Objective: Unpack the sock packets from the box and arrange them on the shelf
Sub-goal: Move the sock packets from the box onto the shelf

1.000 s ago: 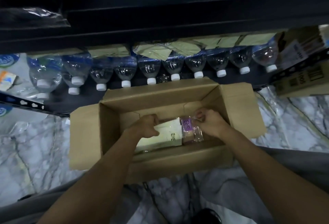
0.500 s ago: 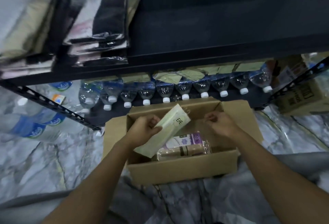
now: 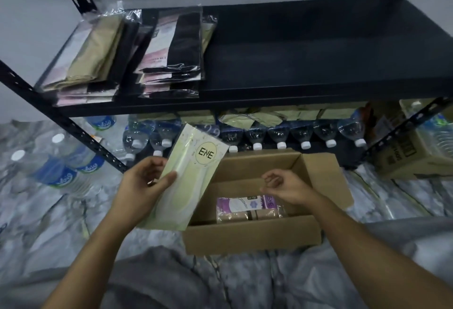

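Two stacks of sock packets [image 3: 127,58] lie on the shelf [image 3: 306,63] at ten o'clock. The left hand [image 3: 144,183] grips a pale green packet [image 3: 191,181] beside the cardboard box [image 3: 252,235]. The right hand [image 3: 284,186] hovers loosely curled, empty. A purple packet [image 3: 247,207] waits inside.

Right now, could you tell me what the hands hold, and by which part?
The left hand grips the pale green sock packet by its left edge, about midway; the right hand holds nothing.
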A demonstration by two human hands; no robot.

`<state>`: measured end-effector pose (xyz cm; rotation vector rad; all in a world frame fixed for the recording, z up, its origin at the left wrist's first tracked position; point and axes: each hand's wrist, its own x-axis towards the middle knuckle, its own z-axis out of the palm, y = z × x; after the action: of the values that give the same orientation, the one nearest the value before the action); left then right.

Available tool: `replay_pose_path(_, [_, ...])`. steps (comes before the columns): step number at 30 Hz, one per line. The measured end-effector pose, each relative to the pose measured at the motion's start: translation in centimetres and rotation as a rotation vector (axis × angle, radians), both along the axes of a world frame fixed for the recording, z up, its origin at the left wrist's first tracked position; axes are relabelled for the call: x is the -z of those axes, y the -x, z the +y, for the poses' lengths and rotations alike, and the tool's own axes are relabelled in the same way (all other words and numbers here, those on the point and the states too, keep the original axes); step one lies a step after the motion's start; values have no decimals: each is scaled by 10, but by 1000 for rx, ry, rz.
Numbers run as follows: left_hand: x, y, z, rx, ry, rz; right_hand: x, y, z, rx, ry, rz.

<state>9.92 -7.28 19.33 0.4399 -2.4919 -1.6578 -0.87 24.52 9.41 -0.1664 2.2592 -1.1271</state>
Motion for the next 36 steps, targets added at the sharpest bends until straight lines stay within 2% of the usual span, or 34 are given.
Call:
replay_pose_path(8, [21, 14, -9, -5, -24, -63, 45, 17, -25, -145, -220, -15])
replay_pose_path(16, [41, 34, -10, -36, -117, -106, 120, 42, -37, -403, -595, -2])
replay_pose_path(24, [47, 47, -3, -54, -165, -138, 168, 46, -38, -474, -665, -33])
replay_pose_path(31, [47, 53, 2, -32, -149, -166, 173, 43, -39, -526, -728, -19])
replay_pose_path(36, [44, 54, 3, -25, -169, -158, 165, 52, -38, -501, -651, -92])
